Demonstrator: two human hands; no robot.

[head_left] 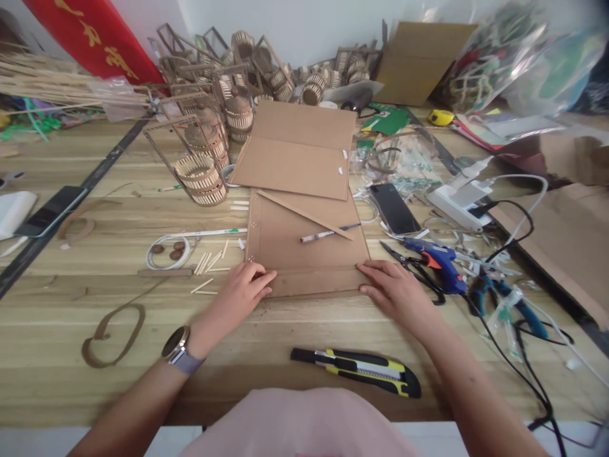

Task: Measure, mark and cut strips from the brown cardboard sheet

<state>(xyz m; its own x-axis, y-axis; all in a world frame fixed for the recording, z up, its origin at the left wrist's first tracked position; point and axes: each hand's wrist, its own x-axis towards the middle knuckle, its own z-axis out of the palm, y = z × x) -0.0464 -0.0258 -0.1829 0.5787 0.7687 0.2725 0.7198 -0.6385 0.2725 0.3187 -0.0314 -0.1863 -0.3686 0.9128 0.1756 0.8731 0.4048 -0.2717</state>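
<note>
A brown cardboard sheet (309, 251) lies on the table in front of me, with a crease across its near part. At its near left corner my left hand (245, 285) is closed on the cardboard, thumb and forefinger at the folded strip. My right hand (392, 289) grips the same strip at the right end, fingertips on the edge. On the sheet rest a narrow cardboard strip (304, 214) and a pen (328, 233), which cross each other. A second creased cardboard piece (295, 152) overlaps the sheet's far end. The undersides of the fingers are hidden.
A yellow-black utility knife (356, 370) lies near the table's front edge. To the right are scissors (419, 270), a blue glue gun (438, 263), pliers (509, 304), a phone (394, 209) and a power strip (459, 203). Small slatted buckets (202, 178) and thin sticks (209, 261) stand or lie left.
</note>
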